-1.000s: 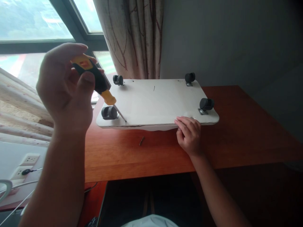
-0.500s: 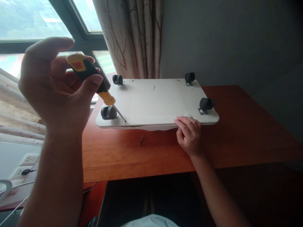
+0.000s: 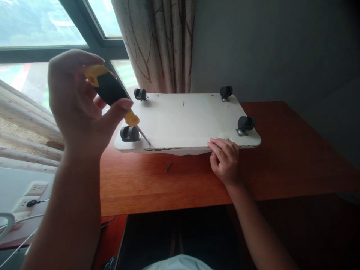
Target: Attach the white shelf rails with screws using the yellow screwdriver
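My left hand [image 3: 81, 101] is closed around the yellow and black handle of a screwdriver [image 3: 111, 90]. The shaft slants down to the right, and its tip meets the white board [image 3: 180, 123] close to the front left corner, beside a black caster [image 3: 129, 134]. Whether a screw sits under the tip is too small to tell. My right hand [image 3: 225, 159] rests at the board's front edge, fingers bent over it and pressed together. Near that hand stands another caster [image 3: 246, 123] on a metal plate. Two more casters are at the back corners.
The board lies on a reddish wooden table [image 3: 281, 150]. A small screw-like metal piece [image 3: 168, 167] lies in front of it. Behind are a patterned curtain [image 3: 168, 45] and a window; at the lower left, wall sockets [image 3: 36, 188] with a plug and cables.
My left hand has turned about the screwdriver and shifted right, and the handle has rotated with it. The tip stays at the same spot. My right hand and the board have hardly moved.
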Tool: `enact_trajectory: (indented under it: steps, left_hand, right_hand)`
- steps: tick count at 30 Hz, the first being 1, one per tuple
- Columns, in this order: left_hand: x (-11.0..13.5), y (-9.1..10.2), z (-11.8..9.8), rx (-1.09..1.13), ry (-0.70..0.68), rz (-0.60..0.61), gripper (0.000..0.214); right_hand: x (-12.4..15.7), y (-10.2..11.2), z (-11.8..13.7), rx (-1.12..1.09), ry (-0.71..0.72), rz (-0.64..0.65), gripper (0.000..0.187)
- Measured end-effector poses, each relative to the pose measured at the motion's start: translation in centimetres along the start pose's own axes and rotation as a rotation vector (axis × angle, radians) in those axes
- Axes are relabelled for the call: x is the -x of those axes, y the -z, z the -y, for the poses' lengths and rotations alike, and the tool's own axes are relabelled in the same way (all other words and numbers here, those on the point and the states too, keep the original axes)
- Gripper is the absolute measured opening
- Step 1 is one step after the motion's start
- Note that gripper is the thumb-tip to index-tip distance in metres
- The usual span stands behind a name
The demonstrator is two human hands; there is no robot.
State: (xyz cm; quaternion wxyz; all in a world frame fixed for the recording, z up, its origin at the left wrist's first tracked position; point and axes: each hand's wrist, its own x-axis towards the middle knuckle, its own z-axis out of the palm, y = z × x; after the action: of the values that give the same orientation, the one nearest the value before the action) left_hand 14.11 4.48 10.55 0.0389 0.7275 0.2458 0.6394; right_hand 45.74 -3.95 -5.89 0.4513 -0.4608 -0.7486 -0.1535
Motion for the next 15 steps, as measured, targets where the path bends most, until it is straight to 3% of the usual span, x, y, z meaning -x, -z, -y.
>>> enact_trajectory:
  steps: [5, 11, 15]
  left_hand:
    - [0.2, -0.4, -1.0, -0.183, 0.018, -0.045, 0.08]
    - [0.4, -0.1, -0.9, -0.113, 0.013, -0.071, 0.084]
    - [0.6, 0.9, -0.3, -0.074, 0.061, -0.005, 0.086]
  right_hand:
    - [0.0, 0.0, 0.0, -0.004, -0.005, 0.006, 0.044]
    - [-0.1, 0.1, 0.1, -0.006, 0.001, 0.006, 0.044]
    - [-0.1, 0.1, 0.0, -0.007, 0.002, 0.003, 0.046]
